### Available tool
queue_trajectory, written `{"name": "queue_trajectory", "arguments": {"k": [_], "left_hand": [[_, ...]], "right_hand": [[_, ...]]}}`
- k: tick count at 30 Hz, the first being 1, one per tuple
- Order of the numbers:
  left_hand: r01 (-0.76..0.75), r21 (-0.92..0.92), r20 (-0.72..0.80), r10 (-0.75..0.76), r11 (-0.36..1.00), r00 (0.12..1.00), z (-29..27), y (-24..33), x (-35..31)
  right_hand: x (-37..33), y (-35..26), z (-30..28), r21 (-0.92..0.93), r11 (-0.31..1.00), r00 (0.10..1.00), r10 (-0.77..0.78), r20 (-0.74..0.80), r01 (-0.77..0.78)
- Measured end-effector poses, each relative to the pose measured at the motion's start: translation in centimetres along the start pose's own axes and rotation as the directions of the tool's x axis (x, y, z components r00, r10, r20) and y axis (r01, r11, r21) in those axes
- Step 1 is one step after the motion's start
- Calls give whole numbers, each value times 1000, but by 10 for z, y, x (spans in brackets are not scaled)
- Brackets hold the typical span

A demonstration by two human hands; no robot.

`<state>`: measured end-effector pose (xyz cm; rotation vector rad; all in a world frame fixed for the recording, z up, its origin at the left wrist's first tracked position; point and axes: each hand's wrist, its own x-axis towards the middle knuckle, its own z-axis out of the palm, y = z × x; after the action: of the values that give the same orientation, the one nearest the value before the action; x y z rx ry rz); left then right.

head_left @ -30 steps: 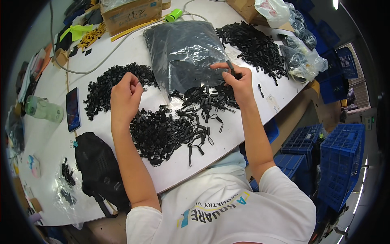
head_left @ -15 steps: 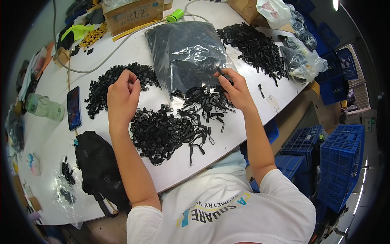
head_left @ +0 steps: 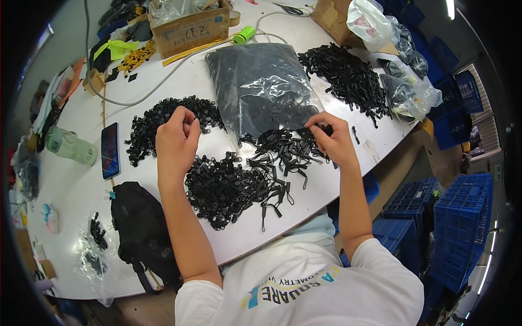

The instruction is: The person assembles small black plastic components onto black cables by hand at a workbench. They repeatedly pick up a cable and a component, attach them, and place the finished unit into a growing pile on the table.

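Over a smooth white table (head_left: pixel 315 188), the left hand (head_left: pixel 178 136) is hovering by a heap of small, black, ring-ended pieces (head_left: pixel 145 130), its thumb and fingers curling close together; whether they are gripping one, I cannot tell. The right hand (head_left: pixel 333 140) is hanging over a loose spread of slim black pulls with thin cord loops (head_left: pixel 285 156), thumb and forefinger bending toward each other, any hold there not showing clearly. The pulls are lying between the near edge of a clear plastic bag with dark contents (head_left: pixel 255 76) and the table's front edge; the ring-ended heap is sitting beside the bag's left edge. Both kinds are looking light, their bodies probably stiff and slightly slippery, the cords soft and tangle-prone, making the body the surer pinch.
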<state>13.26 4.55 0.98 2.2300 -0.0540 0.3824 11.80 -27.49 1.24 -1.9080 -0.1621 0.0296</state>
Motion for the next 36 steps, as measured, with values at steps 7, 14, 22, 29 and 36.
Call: {"name": "queue_trajectory", "arguments": {"k": [7, 14, 22, 29, 36], "left_hand": [[-5, -5, 5, 5, 1000, 1000, 0, 1, 0], [-17, -16, 10, 17, 1000, 1000, -2, -1, 0], [-11, -33, -1, 11, 999, 1000, -2, -2, 0], [-20, -13, 1, 20, 1000, 1000, -2, -4, 1], [-33, 43, 9, 32, 999, 999, -2, -6, 0]], "right_hand": [[0, 5, 9, 185, 975, 992, -128, 1, 125], [3, 9, 27, 162, 979, 992, -121, -23, 123], [3, 26, 33, 203, 973, 984, -81, -158, 113], [12, 50, 37, 411, 898, 987, -134, -91, 159], [6, 41, 50, 513, 858, 999, 18, 34, -33]]}}
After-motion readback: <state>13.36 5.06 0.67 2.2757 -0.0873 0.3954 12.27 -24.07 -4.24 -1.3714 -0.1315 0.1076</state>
